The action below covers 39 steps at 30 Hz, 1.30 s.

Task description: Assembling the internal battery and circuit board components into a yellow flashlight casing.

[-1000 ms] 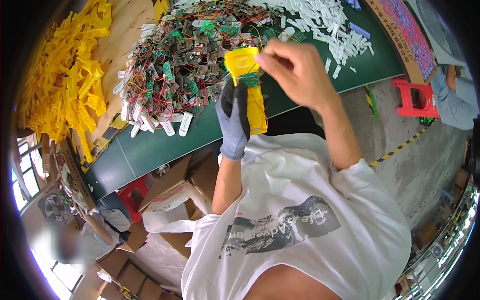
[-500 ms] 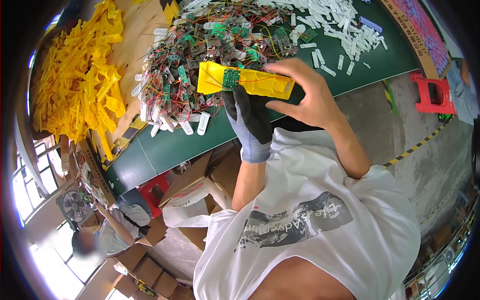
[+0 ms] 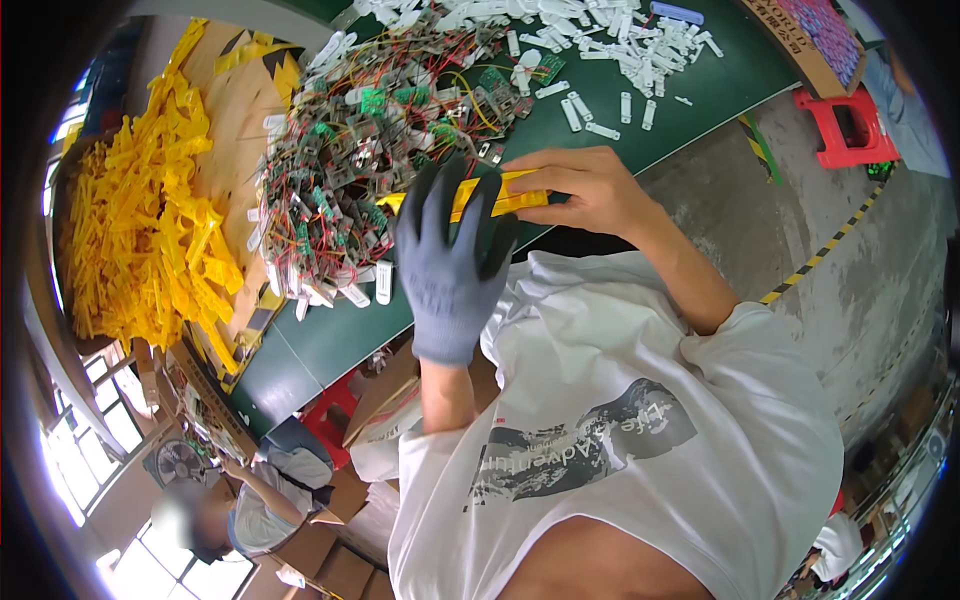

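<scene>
Left hand (image 3: 450, 275) in a grey knit glove with darker fingers is spread pretty wide, back up, fingers lying across a narrow strip of glossy yellow film (image 3: 528, 199). Can't tell if its fingertips press it. Bare right hand (image 3: 595, 190) has the strip's right end pinched, thumb below, fingers above. The strip's held up at the near right edge of the tangled heap of green circuit boards and red and yellow wires (image 3: 350, 165).

Left of that heap: crinkled yellow film pieces (image 3: 150, 230). Right of it: small white plastic strips (image 3: 655, 65) on a dark green tabletop (image 3: 690, 125).

My worry: with the left that loose, the film could skew or slip, and a stray wire from the heap might snag it.

Writing: lettering on the white T-shirt (image 3: 560, 340) and on the brown cardboard carton (image 3: 790, 45) far right of the heap; not copying it.
</scene>
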### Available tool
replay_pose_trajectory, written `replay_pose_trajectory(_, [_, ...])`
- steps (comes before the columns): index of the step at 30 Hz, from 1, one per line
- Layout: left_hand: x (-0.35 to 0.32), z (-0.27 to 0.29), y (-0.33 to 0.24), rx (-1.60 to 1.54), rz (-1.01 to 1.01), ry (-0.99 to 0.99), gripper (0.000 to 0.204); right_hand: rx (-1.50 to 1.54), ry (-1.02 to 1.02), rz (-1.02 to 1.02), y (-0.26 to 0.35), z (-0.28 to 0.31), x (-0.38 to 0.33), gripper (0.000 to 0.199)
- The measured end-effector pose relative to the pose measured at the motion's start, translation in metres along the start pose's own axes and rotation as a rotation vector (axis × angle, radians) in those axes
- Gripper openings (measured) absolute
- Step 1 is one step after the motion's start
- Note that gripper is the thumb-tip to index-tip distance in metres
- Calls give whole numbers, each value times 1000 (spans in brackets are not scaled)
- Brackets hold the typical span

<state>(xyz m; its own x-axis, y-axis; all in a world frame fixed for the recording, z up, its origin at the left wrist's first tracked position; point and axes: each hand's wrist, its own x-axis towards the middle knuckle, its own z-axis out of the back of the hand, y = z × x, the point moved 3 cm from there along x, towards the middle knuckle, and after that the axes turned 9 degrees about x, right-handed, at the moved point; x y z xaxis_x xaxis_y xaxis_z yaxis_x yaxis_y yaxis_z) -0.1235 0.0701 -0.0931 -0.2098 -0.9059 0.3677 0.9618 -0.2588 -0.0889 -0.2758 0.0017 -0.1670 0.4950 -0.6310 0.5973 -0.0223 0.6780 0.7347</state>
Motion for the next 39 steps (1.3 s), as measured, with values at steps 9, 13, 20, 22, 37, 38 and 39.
replay_pose_trajectory(9, [0, -23, 22, -167, -68, 171, 40, 163, 117, -265, -3, 12, -3, 27])
replay_pose_trajectory(13, [0, -27, 21, -131, -90, 155, 32, 162, 154, -288, -1, 20, 3, 28])
replay_pose_trajectory(20, [-8, -30, 28, -368, 24, 141, 21, -37, 231, -175, -7, 21, 3, 27])
replay_pose_trajectory(22, [-10, -26, 29, -369, 17, 121, 20, -68, 244, -126, -7, 23, 4, 27])
replay_pose_trajectory(37, [-35, -44, 36, -461, 160, -57, 24, -169, -36, -457, -14, 66, 23, 15])
replay_pose_trajectory(38, [-33, -44, 36, -468, 168, -66, 24, -237, -58, -502, -20, 71, 26, 13])
replay_pose_trajectory(39, [-31, -45, 35, -477, 160, -59, 24, -263, -29, -562, -22, 73, 31, 12])
